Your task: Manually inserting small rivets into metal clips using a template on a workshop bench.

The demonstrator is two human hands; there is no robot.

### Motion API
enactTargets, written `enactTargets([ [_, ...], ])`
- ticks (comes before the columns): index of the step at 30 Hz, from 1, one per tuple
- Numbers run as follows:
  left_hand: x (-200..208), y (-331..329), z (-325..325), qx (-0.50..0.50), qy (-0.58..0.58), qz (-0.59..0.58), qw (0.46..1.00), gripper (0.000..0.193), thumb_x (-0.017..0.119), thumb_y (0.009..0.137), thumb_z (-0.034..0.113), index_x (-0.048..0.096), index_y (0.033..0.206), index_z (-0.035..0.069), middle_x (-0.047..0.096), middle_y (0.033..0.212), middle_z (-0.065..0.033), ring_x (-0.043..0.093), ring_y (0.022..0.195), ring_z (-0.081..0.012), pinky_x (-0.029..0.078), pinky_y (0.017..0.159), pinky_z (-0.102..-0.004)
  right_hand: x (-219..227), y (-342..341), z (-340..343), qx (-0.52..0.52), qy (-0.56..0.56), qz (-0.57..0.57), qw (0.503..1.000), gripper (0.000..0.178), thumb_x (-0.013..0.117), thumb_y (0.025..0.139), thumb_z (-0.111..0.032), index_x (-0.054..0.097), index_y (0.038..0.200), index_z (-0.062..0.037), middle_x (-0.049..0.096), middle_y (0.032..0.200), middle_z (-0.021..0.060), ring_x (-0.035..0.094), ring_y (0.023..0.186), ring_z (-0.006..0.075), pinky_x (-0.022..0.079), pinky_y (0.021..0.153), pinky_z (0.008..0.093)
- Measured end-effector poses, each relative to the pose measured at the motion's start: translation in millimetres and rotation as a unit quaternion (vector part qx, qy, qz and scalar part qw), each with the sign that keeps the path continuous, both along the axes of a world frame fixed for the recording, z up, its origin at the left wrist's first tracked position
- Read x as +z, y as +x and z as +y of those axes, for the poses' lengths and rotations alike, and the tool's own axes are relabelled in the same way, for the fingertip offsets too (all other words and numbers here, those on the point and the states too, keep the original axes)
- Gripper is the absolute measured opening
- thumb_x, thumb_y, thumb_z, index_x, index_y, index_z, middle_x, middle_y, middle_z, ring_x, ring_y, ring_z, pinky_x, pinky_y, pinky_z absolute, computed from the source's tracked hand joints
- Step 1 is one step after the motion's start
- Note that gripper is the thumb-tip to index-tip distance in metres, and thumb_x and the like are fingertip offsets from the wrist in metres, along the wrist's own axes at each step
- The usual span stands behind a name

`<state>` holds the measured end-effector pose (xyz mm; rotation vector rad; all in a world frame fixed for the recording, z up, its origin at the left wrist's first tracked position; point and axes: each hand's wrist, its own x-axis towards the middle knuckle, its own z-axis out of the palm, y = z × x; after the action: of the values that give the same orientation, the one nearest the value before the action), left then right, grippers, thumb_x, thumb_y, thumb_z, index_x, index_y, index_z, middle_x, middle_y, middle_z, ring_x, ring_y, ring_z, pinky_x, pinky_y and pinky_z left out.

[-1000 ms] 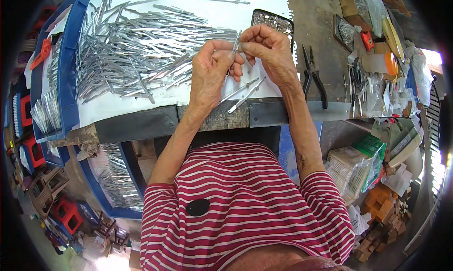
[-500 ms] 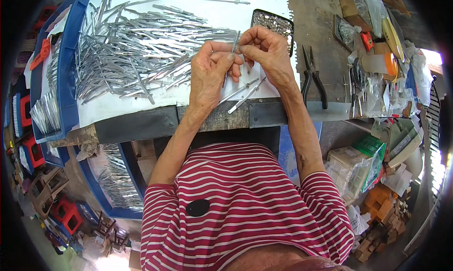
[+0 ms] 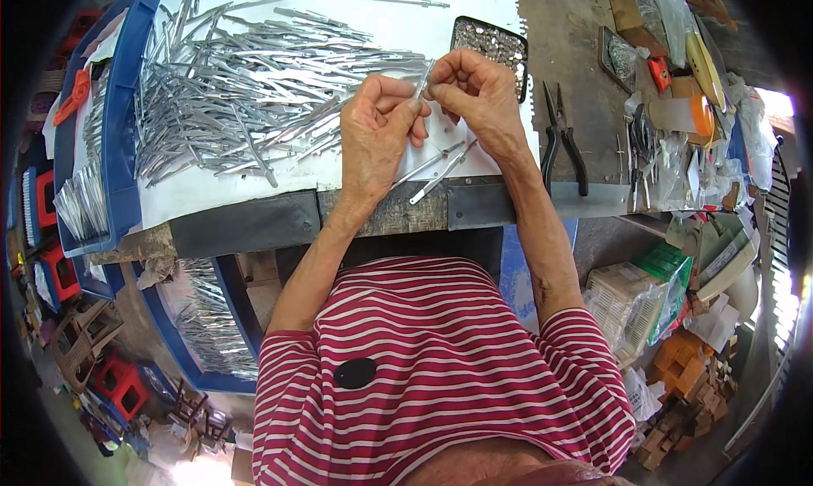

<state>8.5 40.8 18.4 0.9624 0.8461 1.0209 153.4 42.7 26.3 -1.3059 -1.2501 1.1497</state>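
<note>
Over the near part of the white sheet, my left hand (image 3: 371, 143) pinches a slim silvery metal piece (image 3: 424, 78) between thumb and fingers, with its far end sticking up. Close by on the right, my right hand (image 3: 481, 101) is closed in a pinch at the piece's side. Whether a small part sits in those right fingertips is hidden. Two similar metal pieces (image 3: 443, 174) lie by the bench edge below my hands. To the left spreads a big heap of such pieces (image 3: 254, 88). A black tray (image 3: 526, 63) of small metal bits stands behind my right hand.
Black-handled pliers (image 3: 565, 151) lie right of my right forearm. Further right are a cup with an orange rim (image 3: 701, 115), small tools and plastic bags. A blue crate (image 3: 125, 139) with metal pieces borders the heap's left side; another blue crate (image 3: 233, 317) is below the bench.
My left hand has shifted very slightly left, and the metal piece has turned a little in its fingers. My right hand stays in nearly the same place, still pinched.
</note>
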Motion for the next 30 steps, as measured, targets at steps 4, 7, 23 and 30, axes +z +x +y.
enactTargets([
  [4,-3,2,-1,0.015,0.029,0.009,0.999,0.007,0.050,0.080,-0.005,0.048,0.087,-0.002,0.058,0.072,-0.0090,0.052,0.054,-0.0063,0.041,0.046,-0.0176,1,-3,-2,-0.005,0.008,0.002,1.000,0.009,0.057,0.071,0.002,0.056,0.079,0.0011,0.055,0.069,-0.0002,0.049,0.060,0.0024,0.040,0.050,0.0156],
  [7,-4,2,-1,0.019,0.045,0.032,0.998,0.006,0.052,0.080,-0.004,0.051,0.086,-0.003,0.059,0.072,-0.0087,0.052,0.055,-0.0064,0.042,0.047,-0.0178,1,-5,-4,-0.010,0.014,-0.007,1.000,0.008,0.056,0.071,0.002,0.055,0.079,0.0008,0.055,0.070,-0.0002,0.049,0.060,0.0024,0.040,0.050,0.0157],
  [23,4,-5,2,0.003,0.054,0.074,0.996,0.006,0.050,0.079,-0.006,0.050,0.084,-0.002,0.058,0.068,-0.0068,0.047,0.053,-0.0044,0.038,0.047,-0.0168,-2,-5,-3,0.014,0.008,0.001,1.000,0.010,0.057,0.073,0.001,0.052,0.081,-0.0005,0.052,0.069,-0.0002,0.048,0.057,0.0032,0.039,0.049,0.0162],
  [30,6,-8,3,0.001,0.010,0.019,1.000,0.008,0.049,0.079,-0.006,0.049,0.086,-0.003,0.058,0.069,-0.0079,0.046,0.053,-0.0048,0.038,0.048,-0.0172,-2,-6,-2,0.030,-0.002,0.055,0.998,0.011,0.057,0.075,-0.001,0.052,0.084,0.0007,0.054,0.069,0.0017,0.050,0.057,0.0044,0.040,0.048,0.0169],
])
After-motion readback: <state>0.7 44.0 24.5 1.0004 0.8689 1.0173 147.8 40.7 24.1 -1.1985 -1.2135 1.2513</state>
